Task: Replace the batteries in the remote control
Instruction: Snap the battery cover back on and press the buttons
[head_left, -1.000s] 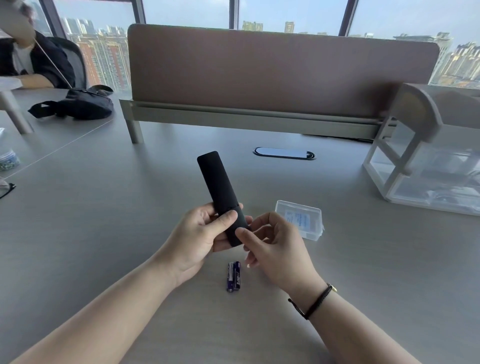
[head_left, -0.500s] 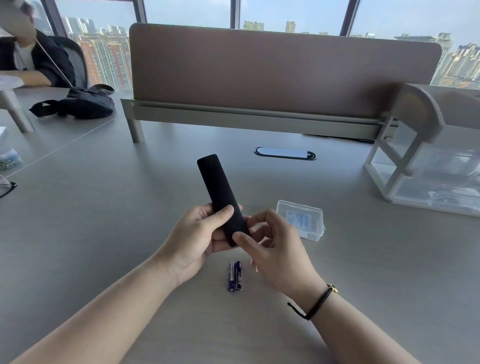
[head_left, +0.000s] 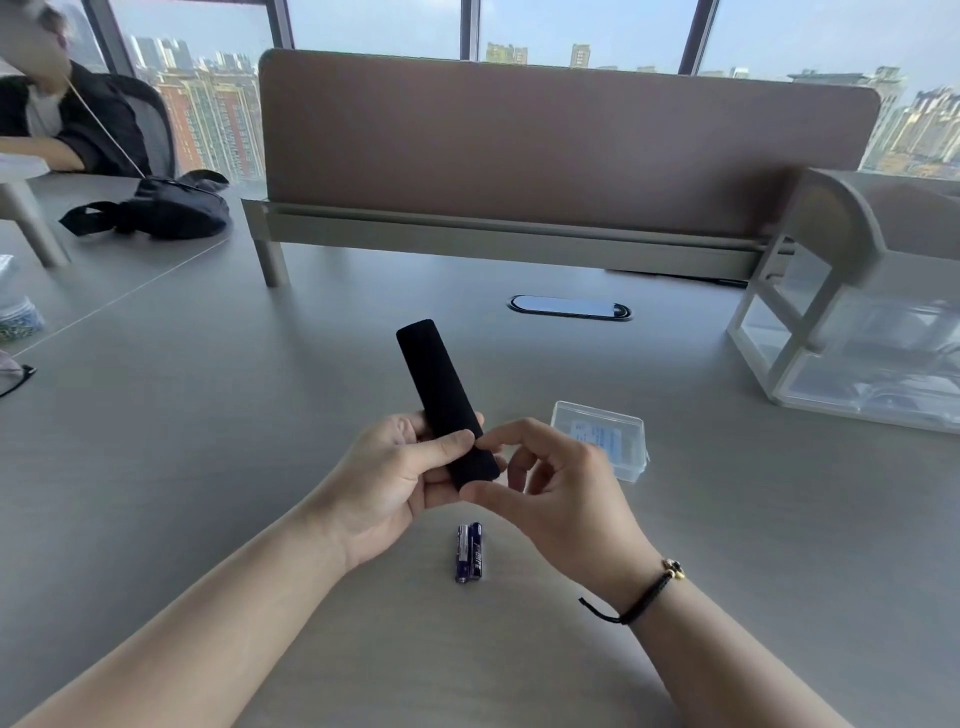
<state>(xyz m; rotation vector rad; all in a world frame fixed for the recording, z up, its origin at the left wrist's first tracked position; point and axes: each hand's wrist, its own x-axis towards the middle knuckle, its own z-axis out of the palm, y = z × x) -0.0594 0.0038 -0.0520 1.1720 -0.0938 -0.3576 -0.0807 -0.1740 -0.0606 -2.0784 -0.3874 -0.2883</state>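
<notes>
1. Holding the black remote control (head_left: 444, 400) above the desk (head_left: 208, 415) at centre frame, far end tipped toward 11 o'clock, plain back face up.
2. Left hand (head_left: 387, 480) wrapped closed round the lower part, thumb pressed across the back near the bottom end.
3. Right hand (head_left: 558, 499) pinching the same bottom end from 3 o'clock, thumb under the tip and forefinger on the edge, other fingers loosely curled and carrying nothing else.
4. Judged step: getting the back cover off. Best done by keeping the left grip clear of the cover itself, pushing with the thumb along the body's length rather than prying, and steadying the far end.
5. Two blue batteries (head_left: 469, 552) lying side by side, touching, on the desk at 6 o'clock from the remote; clear plastic case (head_left: 602, 439) at 3 o'clock.
6. Cannot tell whether those are fresh or spent.
7. Cover seam and latch not discernible; compartment unseen, button side hidden.
</notes>
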